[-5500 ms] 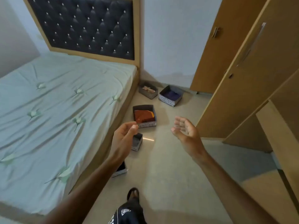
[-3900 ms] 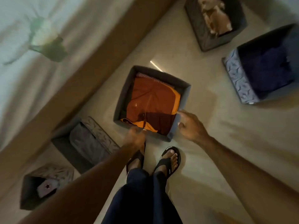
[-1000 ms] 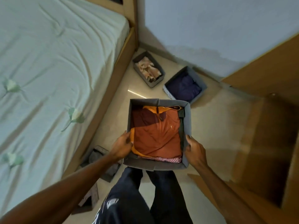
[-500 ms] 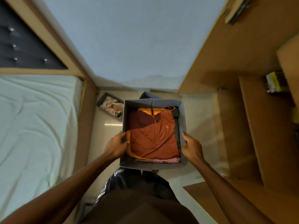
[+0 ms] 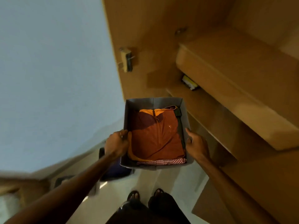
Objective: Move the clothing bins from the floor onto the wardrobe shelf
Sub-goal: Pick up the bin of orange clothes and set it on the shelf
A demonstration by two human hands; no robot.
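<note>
Gripped at its side walls by the left hand (image 5: 117, 143) and right hand (image 5: 196, 145), the grey bin (image 5: 153, 101) of folded orange clothing (image 5: 155, 136) is held clear of the floor (image 5: 174, 178). It has been turned from the bed toward the wardrobe (image 5: 145, 29); the shelf (image 5: 210, 113) just beyond seems level, so placement is expected next.

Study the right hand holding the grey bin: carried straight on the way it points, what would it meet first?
Likely the wardrobe shelf, just beyond the right hand gripping the grey bin; depth is unclear, so it may pass over the board.
</note>
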